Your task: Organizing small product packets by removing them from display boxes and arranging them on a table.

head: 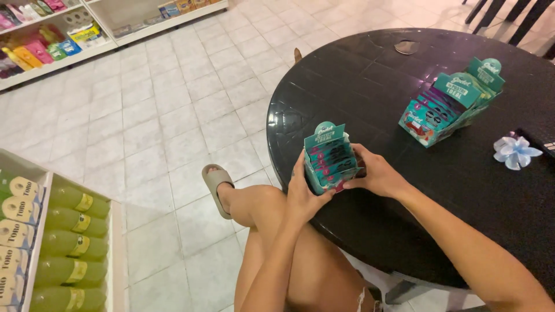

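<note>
both hands hold a small teal display box of packets at the near edge of the round black table: the left hand is clamped on its left side and the right hand grips its right side. two more teal display boxes stand further in on the table, well apart from the held box, and a pale blue ribbon bow lies beside them.

left hand, right hand, both cupped, gripping
</note>
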